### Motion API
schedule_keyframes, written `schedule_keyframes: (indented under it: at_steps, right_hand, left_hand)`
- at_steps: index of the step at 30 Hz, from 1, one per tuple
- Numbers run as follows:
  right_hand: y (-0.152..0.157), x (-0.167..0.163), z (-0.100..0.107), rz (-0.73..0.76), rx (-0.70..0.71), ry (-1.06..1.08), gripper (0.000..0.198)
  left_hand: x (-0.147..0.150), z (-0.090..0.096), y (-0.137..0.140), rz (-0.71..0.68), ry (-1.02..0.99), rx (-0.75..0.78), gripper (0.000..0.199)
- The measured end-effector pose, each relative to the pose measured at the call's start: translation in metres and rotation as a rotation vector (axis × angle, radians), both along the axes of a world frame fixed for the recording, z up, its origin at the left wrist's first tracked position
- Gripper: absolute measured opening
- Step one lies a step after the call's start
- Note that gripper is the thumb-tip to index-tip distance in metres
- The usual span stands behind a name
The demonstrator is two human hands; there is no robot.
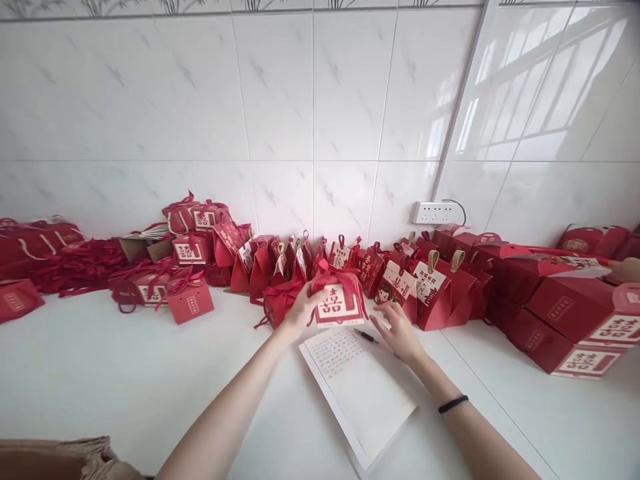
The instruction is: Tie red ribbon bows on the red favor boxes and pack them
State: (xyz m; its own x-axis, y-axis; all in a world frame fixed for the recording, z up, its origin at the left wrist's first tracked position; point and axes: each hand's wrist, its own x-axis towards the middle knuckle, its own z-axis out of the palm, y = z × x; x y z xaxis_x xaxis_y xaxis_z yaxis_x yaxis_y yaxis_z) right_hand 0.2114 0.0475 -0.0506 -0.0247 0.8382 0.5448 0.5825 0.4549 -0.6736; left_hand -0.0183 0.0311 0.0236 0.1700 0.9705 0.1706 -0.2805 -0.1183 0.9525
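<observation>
My left hand point(301, 308) grips the left side of a small red gift box point(340, 303) with a ribbon bow on top and a cream panel bearing a red character. The box is just behind a notepad point(365, 393) with rows of handwriting on its upper part. Nothing is in my right hand point(397, 329), whose fingers are apart just right of the box. A black pen point(366, 335) lies by the notepad's top edge, between the box and my right hand. Another red ribboned box point(281, 303) stands close behind my left hand.
Red bags with loop handles point(435, 287) line the tiled wall. Stacked red boxes point(565, 313) are at right, where another person's hand point(625, 271) shows. Ribbons point(83, 263) and more boxes point(193, 303) lie left. A cardboard box point(55, 460) is at lower left, a power strip point(437, 213) behind.
</observation>
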Motion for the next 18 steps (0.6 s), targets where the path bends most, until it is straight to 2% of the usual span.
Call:
schedule_keyframes:
  at_steps: [5,8,11,18]
  right_hand:
    - [0.001,-0.004,-0.013,-0.011,-0.162,-0.325,0.028]
    - [-0.003,-0.008,-0.013,-0.002,-0.217,-0.367,0.018]
    - [-0.007,-0.01,-0.01,0.016,-0.236,-0.398,0.016]
    - [-0.011,-0.01,-0.01,0.093,-0.313,-0.413,0.02]
  left_hand:
    - [-0.007,0.055,-0.009,0.029,-0.221,-0.158,0.034]
    - [-0.017,0.079,-0.022,0.047,-0.239,-0.247,0.035]
    - [-0.032,0.094,-0.038,0.086,-0.237,-0.339,0.042]
    - [-0.082,0.115,-0.095,0.198,-0.252,-0.34,0.054]
